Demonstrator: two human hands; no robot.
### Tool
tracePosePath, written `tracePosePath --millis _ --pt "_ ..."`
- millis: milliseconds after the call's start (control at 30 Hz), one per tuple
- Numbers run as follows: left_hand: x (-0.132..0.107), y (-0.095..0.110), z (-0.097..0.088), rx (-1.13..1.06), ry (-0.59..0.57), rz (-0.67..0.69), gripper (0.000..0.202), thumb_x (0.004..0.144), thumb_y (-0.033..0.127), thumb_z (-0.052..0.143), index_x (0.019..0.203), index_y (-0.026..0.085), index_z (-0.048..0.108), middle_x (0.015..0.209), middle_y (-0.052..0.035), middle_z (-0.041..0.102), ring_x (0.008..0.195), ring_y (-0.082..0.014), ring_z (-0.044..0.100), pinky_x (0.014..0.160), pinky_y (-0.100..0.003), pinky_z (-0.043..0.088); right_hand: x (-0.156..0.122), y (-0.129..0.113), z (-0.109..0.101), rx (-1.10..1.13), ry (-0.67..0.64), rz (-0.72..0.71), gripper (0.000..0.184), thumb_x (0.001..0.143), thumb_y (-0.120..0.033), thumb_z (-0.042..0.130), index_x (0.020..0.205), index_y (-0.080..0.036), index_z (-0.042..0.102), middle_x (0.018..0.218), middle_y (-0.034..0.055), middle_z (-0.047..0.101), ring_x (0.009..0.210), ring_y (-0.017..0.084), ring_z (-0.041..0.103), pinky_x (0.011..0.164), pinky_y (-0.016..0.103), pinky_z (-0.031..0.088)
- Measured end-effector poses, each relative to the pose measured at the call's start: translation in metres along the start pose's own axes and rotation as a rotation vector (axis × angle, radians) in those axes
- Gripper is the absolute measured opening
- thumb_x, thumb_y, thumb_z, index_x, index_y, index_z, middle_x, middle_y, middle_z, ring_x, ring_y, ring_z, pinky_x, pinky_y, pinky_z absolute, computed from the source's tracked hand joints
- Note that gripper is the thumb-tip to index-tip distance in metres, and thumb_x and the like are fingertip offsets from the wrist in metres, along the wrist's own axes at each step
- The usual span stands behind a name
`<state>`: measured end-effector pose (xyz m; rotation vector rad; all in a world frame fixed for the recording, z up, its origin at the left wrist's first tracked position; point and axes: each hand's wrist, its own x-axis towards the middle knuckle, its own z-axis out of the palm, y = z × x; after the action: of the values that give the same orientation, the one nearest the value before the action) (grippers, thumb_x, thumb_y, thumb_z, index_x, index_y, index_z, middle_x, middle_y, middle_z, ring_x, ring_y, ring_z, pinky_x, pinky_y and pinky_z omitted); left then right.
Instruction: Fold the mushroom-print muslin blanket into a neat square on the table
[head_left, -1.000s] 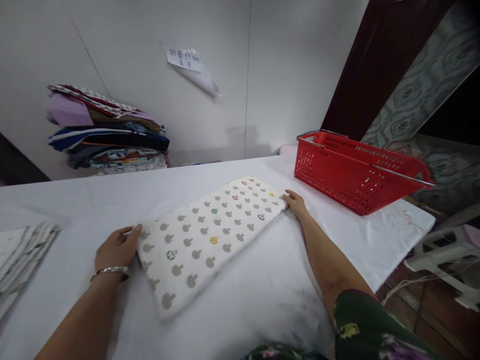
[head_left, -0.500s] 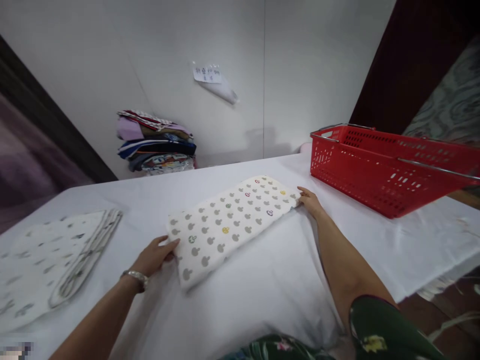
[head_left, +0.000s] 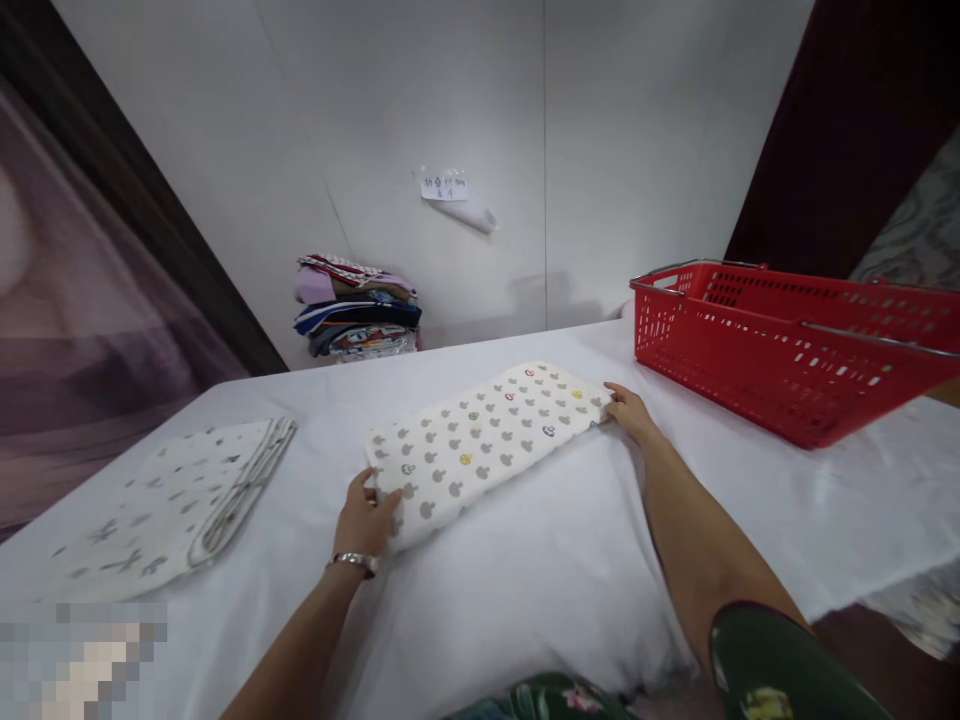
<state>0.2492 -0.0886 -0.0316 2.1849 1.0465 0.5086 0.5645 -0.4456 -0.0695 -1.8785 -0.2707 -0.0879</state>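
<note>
A white cloth (head_left: 487, 440) printed with grey mouse-head or mushroom-like shapes, a few of them coloured, lies folded into a long strip on the white-covered table (head_left: 525, 590). My left hand (head_left: 366, 515) grips its near left end, thumb on top and the other fingers at the edge, partly hidden. At the far right end, my right hand (head_left: 628, 410) holds the corner, its thumb side hard to make out. To the left lies another folded white cloth (head_left: 180, 490) with a small dark print, touched by neither of my hands.
A red plastic basket (head_left: 750, 350) with metal handles stands at the right of the table. Behind the table's far edge rises a stack of folded fabrics (head_left: 360, 310) against the wall. A paper sign (head_left: 444, 188) hangs there. A pinkish curtain (head_left: 67, 330) borders the left side.
My left hand has shifted along the cloth's left end, with its thumb now farther over the top. My right hand stays at the right corner. The view has turned slightly left.
</note>
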Motion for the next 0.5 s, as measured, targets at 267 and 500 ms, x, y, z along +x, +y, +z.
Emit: tracePosePath --millis 267,500 --pt "0.025 -0.009 -0.042 0.05 0.012 -0.079 0.063 0.065 0.039 0.059 0.123 0.016 0.049 0.085 -0.005 0.06 0.065 -0.018 0.059 0.057 -0.029 0.047 -0.017 -0.031 0.003 0.059 -0.375 0.109 0.06 0.051 -0.015 0.051 0.111 -0.015 0.059 0.071 -0.0007 0.054 0.064 0.013 0.051 0.058 0.023 0.039" --pt "0.028 -0.037 -0.027 0.187 -0.025 -0.055 0.057 0.069 0.041 0.056 0.121 0.016 0.051 0.093 -0.0088 0.062 0.08 -0.0227 0.061 0.071 -0.033 0.048 -0.024 -0.045 -0.016 -0.093 -0.521 0.173 0.067 0.056 -0.011 0.054 0.122 -0.018 0.052 0.077 0.0006 0.057 0.07 0.014 0.054 0.068 0.025 0.043"
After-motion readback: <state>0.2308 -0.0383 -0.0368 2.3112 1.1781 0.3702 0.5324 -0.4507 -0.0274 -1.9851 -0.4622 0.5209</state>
